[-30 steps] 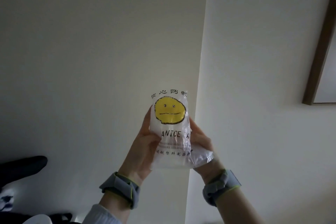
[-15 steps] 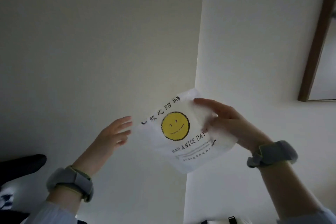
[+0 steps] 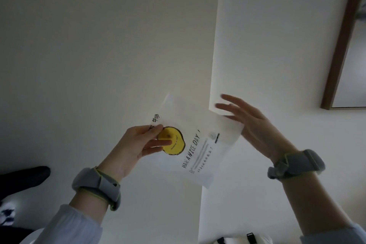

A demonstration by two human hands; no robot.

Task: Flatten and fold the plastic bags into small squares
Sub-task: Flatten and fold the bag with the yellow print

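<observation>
A clear plastic bag (image 3: 200, 144) with a yellow smiley face and black print hangs spread out in the air in front of a pale wall. My left hand (image 3: 136, 148) pinches it at its left end, thumb on top and fingers over the smiley. My right hand (image 3: 251, 125) is at the bag's right end with fingers straight and spread; whether it touches the bag behind its edge I cannot tell. Both wrists wear grey bands.
A white wall corner (image 3: 213, 65) runs down the middle. A dark wooden frame (image 3: 340, 41) is at the upper right. A dark object (image 3: 23, 178) sits at the lower left, and a white object with black straps (image 3: 237, 240) shows at the bottom edge.
The bag went from bunched between both hands to spread open. My left hand, free half a second ago, now pinches the bag's left end; my right hand let go of its grip and opened.
</observation>
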